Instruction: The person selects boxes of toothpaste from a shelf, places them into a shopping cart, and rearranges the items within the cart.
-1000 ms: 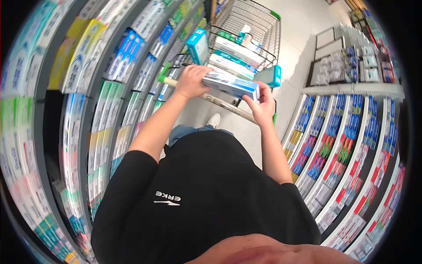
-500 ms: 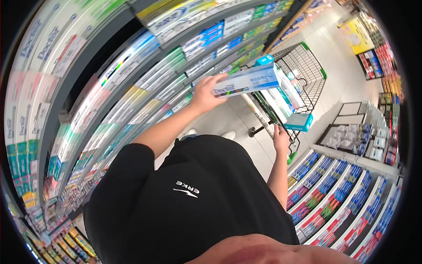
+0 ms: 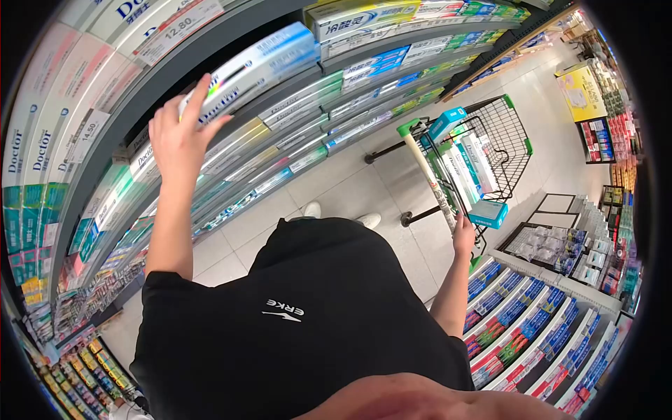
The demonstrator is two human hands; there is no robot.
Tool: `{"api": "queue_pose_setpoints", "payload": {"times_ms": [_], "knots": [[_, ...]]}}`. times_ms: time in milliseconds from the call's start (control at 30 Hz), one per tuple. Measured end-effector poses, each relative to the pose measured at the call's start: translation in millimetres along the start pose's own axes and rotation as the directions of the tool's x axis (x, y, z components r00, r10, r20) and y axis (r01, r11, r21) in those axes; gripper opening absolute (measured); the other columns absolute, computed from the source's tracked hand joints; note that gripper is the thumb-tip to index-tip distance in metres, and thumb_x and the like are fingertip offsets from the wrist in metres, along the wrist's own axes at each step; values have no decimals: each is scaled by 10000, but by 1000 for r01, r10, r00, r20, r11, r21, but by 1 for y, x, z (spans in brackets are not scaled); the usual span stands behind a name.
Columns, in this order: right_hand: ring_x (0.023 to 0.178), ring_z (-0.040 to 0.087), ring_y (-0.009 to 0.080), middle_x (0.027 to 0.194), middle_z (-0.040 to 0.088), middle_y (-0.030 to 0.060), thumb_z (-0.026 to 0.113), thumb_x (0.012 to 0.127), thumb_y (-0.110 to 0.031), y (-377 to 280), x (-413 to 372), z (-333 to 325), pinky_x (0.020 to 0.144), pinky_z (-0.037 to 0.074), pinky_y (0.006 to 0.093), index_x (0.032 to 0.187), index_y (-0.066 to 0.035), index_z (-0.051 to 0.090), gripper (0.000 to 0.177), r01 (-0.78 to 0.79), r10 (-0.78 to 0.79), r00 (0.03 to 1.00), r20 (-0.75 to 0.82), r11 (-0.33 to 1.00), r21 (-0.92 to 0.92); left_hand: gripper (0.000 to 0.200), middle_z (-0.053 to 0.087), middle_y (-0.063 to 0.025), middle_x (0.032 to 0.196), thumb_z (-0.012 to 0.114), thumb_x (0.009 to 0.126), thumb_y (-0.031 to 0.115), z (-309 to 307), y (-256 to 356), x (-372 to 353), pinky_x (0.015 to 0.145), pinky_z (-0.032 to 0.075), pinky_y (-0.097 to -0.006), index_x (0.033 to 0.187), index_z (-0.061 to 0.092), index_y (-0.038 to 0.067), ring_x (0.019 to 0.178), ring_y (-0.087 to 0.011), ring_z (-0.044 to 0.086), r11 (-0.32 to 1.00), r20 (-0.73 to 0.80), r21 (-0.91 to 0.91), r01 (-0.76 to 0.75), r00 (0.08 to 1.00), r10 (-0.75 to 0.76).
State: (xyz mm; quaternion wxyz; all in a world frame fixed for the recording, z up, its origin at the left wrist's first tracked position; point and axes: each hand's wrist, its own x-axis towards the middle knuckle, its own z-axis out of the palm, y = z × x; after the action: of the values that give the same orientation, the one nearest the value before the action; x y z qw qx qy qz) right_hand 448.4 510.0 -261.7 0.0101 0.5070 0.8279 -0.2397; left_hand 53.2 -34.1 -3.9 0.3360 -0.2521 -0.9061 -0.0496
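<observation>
My left hand [image 3: 180,129] is up at the shelf on the left, fingers over the end of a long white-and-blue toothpaste box [image 3: 269,66] and thumb along its lower side. The box lies slanted before a dark gap in the shelf. My right hand [image 3: 463,236] is wrapped round the handle [image 3: 435,187] of a shopping cart. In the wire cart [image 3: 514,140] are several white toothpaste boxes [image 3: 462,171]. A teal box [image 3: 448,122] sits at the cart's far side, another teal box [image 3: 488,213] at its near corner, close to my right hand.
Curving shelves of boxed toothpaste [image 3: 360,73] run along the left, with price tags [image 3: 183,29] on their edges. More stocked shelves [image 3: 518,315] stand at the lower right. A yellow display [image 3: 582,92] is beyond the cart. Tiled floor [image 3: 385,185] shows between shelf and cart.
My left hand has carried the toothpaste box away from the cart, leftward and up to the shelf. My right hand stays on the cart handle.
</observation>
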Motion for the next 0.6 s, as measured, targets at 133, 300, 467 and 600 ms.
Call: {"api": "queue_pose_setpoints", "payload": {"times_ms": [133, 300, 467, 600], "knots": [[1073, 731, 421, 1097, 779, 222, 481, 1098, -500, 7, 4, 5, 948, 544, 480, 1180, -88, 805, 531, 12, -12, 1000, 1, 1000, 7, 844, 728, -112, 1113, 843, 780, 523, 10, -18, 11, 916, 529, -480, 1561, 575, 345, 1023, -345, 700, 997, 193, 79, -16, 981, 0], [1036, 731, 425, 1045, 777, 225, 448, 1109, -503, 1, -4, 12, 928, 543, 495, 1146, -70, 801, 559, -20, 20, 1000, 8, 1000, 7, 754, 721, -117, 1225, 805, 873, 482, 19, -16, 25, 918, 548, -478, 1571, 557, 341, 1071, -366, 701, 984, 237, -176, 32, 972, 10], [1002, 730, 426, 1002, 768, 232, 459, 1107, -493, -14, -22, 23, 895, 543, 500, 1144, -77, 795, 536, -1, 1, 999, -53, 1000, 0, 705, 689, -159, 1321, 768, 948, 441, 22, -8, 47, 986, 533, -484, 1596, 523, 311, 1184, -395, 668, 917, 432, -332, 222, 900, -62], [716, 731, 302, 759, 729, 170, 490, 1094, -561, -31, -41, 31, 710, 549, 437, 1133, -47, 800, 602, 57, -53, 989, -138, 998, 24, 700, 668, -162, 1386, 742, 966, 472, 33, -10, 51, 1010, 531, -487, 1605, 509, 307, 1240, -395, 653, 944, 412, -279, 174, 910, -46]]}}
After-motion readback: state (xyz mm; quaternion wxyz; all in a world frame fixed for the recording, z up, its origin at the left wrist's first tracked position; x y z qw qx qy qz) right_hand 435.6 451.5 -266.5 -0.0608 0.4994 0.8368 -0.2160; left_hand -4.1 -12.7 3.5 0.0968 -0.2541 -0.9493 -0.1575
